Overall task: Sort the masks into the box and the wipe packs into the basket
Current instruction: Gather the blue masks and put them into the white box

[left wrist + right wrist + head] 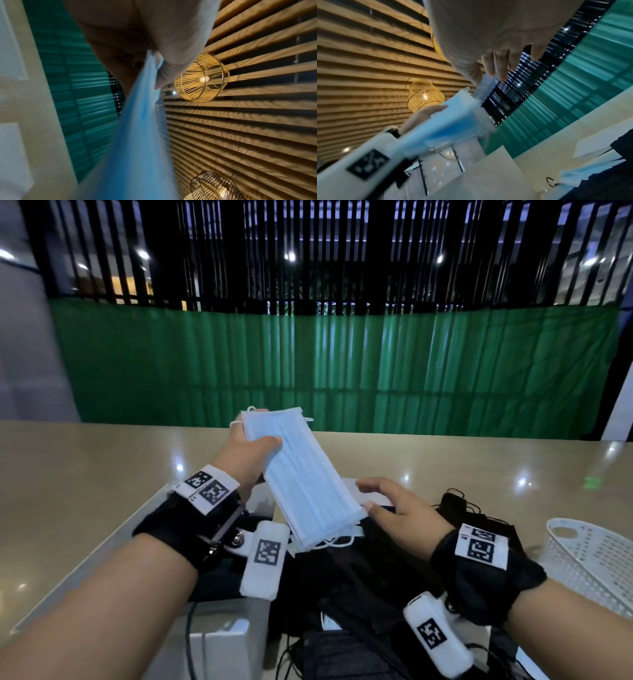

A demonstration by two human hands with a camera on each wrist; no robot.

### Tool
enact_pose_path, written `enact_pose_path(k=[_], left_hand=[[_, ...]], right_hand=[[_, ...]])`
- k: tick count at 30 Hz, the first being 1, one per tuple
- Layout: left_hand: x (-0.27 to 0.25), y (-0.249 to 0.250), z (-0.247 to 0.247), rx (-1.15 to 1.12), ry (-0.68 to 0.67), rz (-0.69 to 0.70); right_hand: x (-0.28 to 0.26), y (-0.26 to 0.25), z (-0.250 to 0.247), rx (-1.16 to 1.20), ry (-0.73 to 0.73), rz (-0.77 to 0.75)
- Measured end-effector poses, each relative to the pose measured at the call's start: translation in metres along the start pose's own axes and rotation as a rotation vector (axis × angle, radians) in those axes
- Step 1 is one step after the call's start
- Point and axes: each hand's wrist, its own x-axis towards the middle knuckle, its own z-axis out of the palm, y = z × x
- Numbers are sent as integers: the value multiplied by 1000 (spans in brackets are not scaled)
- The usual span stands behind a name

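One stack of blue masks [301, 474], one pile of black masks [359, 583], one box [226, 642], one basket [592, 559], two hanging lamps [202, 77].

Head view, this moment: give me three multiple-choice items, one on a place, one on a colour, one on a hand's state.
1. Where does the white basket stand?
A. on the table's right side
B. inside the box
C. at the table's far edge

2. What colour are the masks in the pile on the table?
A. pink
B. black
C. yellow

3. What is the left hand doing?
A. lying flat on the table
B. pointing at the basket
C. gripping a blue mask stack

Answers: 1 A, it sits at the right edge; 2 B, the heap is dark; 3 C, thumb and fingers clamp the stack's upper end.
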Motion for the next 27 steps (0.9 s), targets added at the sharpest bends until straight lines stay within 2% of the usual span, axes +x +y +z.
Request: enact_pose_path(k=[3,7,12,15,20,24,27], left_hand=[[-8,21,-29,-9,106,2],[-24,35,-69,34,205,-31],[-44,29,-116,204,371,-116],[-59,17,-140,315,428,-191],[-86,6,-155,341,409,-400],[-98,4,-149,279,285,-528],[-100,9,-139,211,237,-522]], right_hand=[[8,-13,22,-35,-107,-29],[15,-52,56,-53,-259,-171],[17,-74,97,-208,-514,-314],[17,-69,102,-199,-570,-302],[17,-63,103,-150,-599,-272],[17,-62,108,-135,-591,-271],[16,-60,109,-122,-584,-262]])
